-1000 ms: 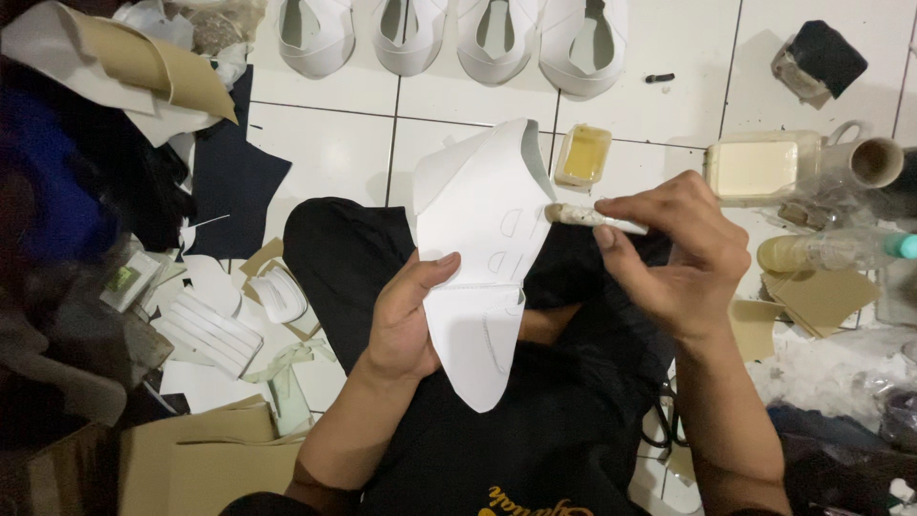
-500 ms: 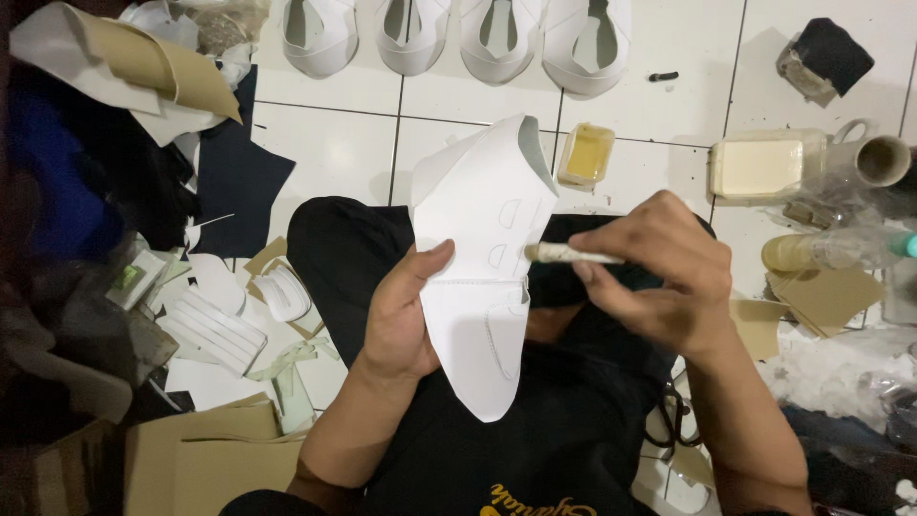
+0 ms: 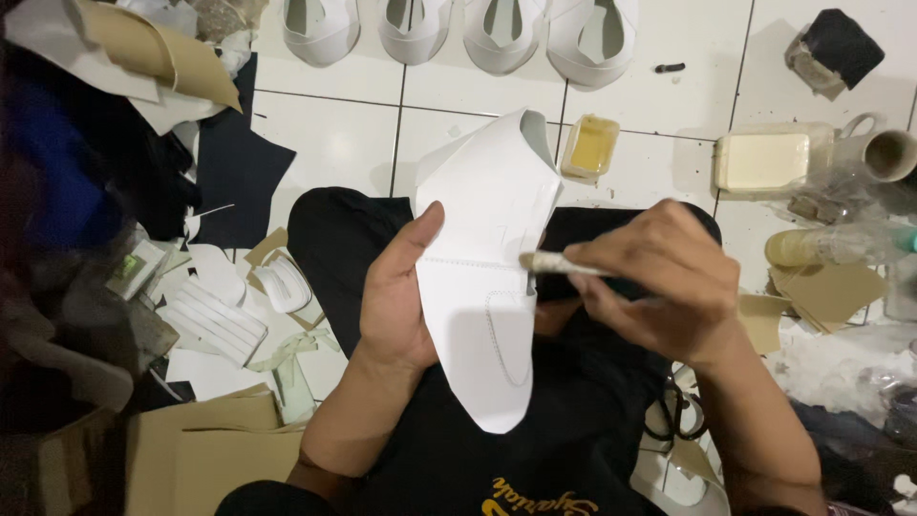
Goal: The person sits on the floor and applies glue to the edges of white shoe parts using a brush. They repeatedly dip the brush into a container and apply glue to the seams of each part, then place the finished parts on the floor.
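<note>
My left hand (image 3: 399, 296) grips a white shoe upper (image 3: 482, 239) from its left edge, thumb laid across the front, holding it upright over my lap. My right hand (image 3: 659, 277) is shut on a small pale brush (image 3: 554, 264), whose tip touches the right edge of the upper at mid-height. A stitched line runs across the upper and down its lower half. Just beyond the upper, an open yellow glue tin (image 3: 589, 147) sits on the white tile floor (image 3: 330, 139).
Several finished white uppers (image 3: 497, 33) line the top edge. A cream plastic container (image 3: 772, 161) and a roll (image 3: 884, 153) lie at right, with brown card pieces (image 3: 826, 291). White strips (image 3: 215, 320), dark fabric (image 3: 239, 182) and cardboard (image 3: 205, 449) crowd the left. Scissors (image 3: 673, 411) lie by my right leg.
The brush has come down from the upper's top right edge to its middle right edge. The left hand has tilted the upper and shifted its thumb onto the front.
</note>
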